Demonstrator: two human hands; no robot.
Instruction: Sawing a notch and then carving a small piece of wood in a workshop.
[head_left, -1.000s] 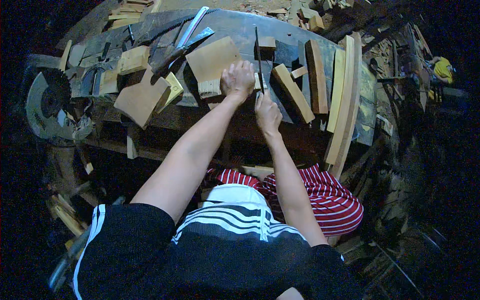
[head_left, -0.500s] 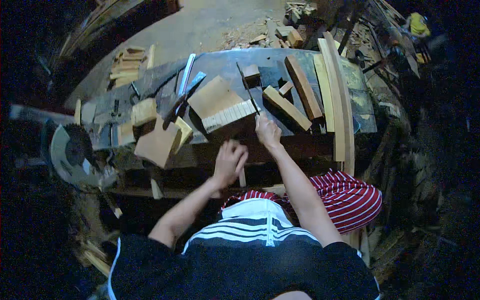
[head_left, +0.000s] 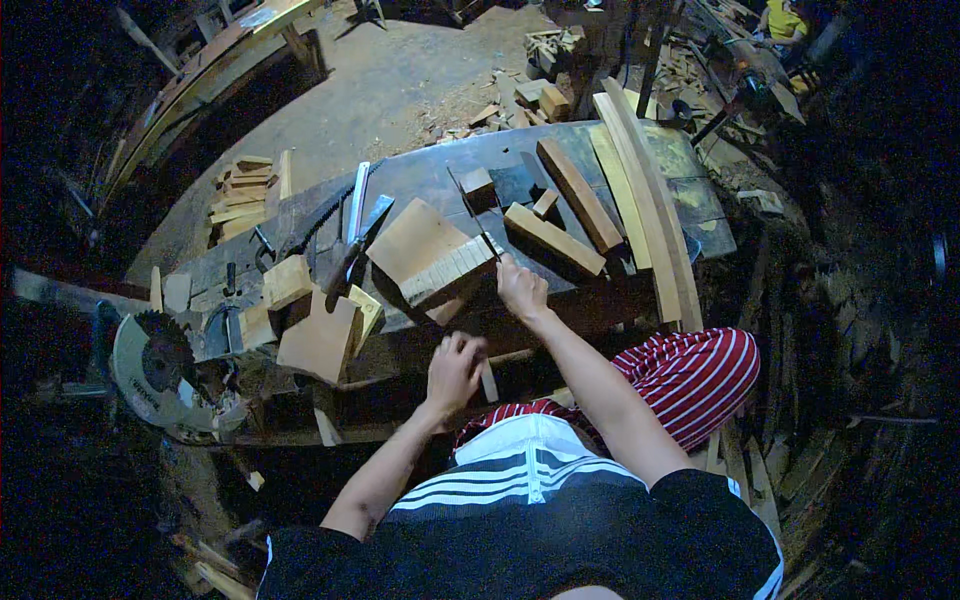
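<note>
My right hand (head_left: 522,288) is closed round the near end of a long, thin, dark-bladed hand tool (head_left: 466,195). Its blade points away from me, along the right end of a light wooden block (head_left: 415,240). A row of narrow parallel cuts or strips marks the block's near edge. I cannot tell whether the blade touches the wood. In front of the bench edge, my left hand (head_left: 456,372) hovers with loosely bent fingers, their tips blurred, and nothing visible in it. A small wooden cube (head_left: 478,184) sits beside the blade's far end.
Wooden bars (head_left: 555,240) and long boards (head_left: 650,200) lie on the right of the dark bench (head_left: 420,165). Left are a metal square (head_left: 358,200), wood offcuts (head_left: 318,335) and a toothed circular saw blade (head_left: 165,350). Scraps (head_left: 540,100) cover the floor beyond.
The view has tilted up, so the bench sits lower in it. My left hand has drawn back slightly from the bench edge. My right hand still grips the tool by the block's right end.
</note>
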